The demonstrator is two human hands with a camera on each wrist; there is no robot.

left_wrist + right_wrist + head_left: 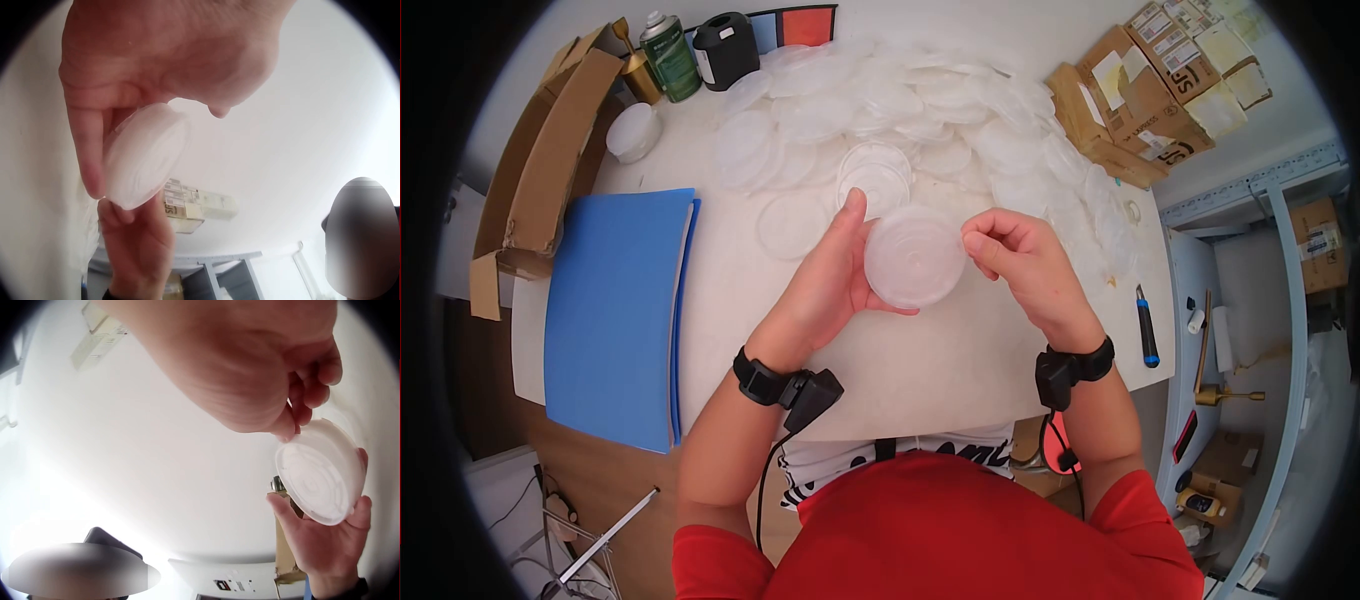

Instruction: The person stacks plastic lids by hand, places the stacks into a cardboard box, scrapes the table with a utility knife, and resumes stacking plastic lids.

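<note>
A round translucent plastic tub (914, 257) (148, 156) (320, 472) is held up over the table, its flat round face towards the head camera. The left hand (837, 267) (165, 56) (328, 540) grips it from the left, fingers curved behind and under its side; the thumb points up, apart from it. The right hand (1030, 267) (139, 240) (250, 369) pinches the tub's right rim between thumb and index finger, its other fingers curled. Whether the face is a separate lid I cannot tell.
Translucent round lids (880, 100) pile up across the table's back and right. A loose disc (792, 227) lies left of the hands. There are a blue folder (615, 310), cardboard boxes (1145, 100), a spray can (670, 60), a white tub (634, 133) and a blue-black cutter (1147, 330).
</note>
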